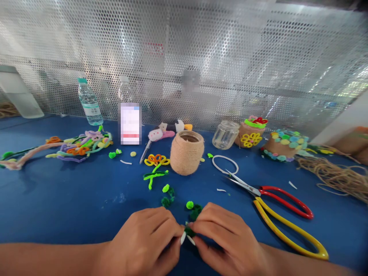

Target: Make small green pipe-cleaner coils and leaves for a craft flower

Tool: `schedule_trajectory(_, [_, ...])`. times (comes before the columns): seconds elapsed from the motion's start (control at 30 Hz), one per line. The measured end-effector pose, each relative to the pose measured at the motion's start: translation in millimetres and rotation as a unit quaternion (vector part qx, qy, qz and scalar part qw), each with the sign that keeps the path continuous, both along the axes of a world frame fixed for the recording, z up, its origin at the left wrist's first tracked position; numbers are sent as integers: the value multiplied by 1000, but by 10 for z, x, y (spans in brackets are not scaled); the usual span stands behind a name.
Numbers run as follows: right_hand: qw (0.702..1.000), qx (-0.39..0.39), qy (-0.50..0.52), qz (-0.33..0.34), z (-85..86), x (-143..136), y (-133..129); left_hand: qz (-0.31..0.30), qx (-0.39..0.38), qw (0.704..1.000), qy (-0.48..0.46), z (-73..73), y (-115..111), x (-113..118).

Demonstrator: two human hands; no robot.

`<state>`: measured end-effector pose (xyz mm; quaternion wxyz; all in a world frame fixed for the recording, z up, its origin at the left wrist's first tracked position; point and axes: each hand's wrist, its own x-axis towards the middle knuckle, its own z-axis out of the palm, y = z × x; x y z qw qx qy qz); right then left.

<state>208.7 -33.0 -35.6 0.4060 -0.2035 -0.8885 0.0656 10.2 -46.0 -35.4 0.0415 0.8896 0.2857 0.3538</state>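
My left hand (148,239) and my right hand (228,237) meet at the front of the table, fingertips pinched together around a small dark green fuzzy piece (189,230), apparently pipe cleaner. Pale pointed thumb tips show just below it. Most of the piece is hidden by my fingers. Just beyond my hands lie a bright green pom-pom (189,205) and a dark green fuzzy curl (196,212). Farther off are another bright green ball (166,188) and a bright green pipe-cleaner cross (155,176). A twine-wrapped jar (187,155) stands upright behind these.
Large scissors (255,191) lie open to the right, near a white ring (225,164). Behind stand a glass jar (225,135) and decorated twine pots (250,135). Loose twine (330,176) is far right. Tangled pipe cleaners (80,145), a phone (130,124) and a bottle (90,103) are left.
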Motion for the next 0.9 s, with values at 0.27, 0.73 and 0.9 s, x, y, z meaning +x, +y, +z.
schedule_trajectory(0.27, [999,39,-12,-10,-17,-19,14,26,-61,998,-19,-2,10,4])
schedule_trajectory(0.73, [991,109,-21,-74,-66,-55,-19,-1,5,1000,25,18,-9,20])
schedule_trajectory(0.9, [997,63,-4,-35,-22,-36,0,12,-38,999,6,29,6,19])
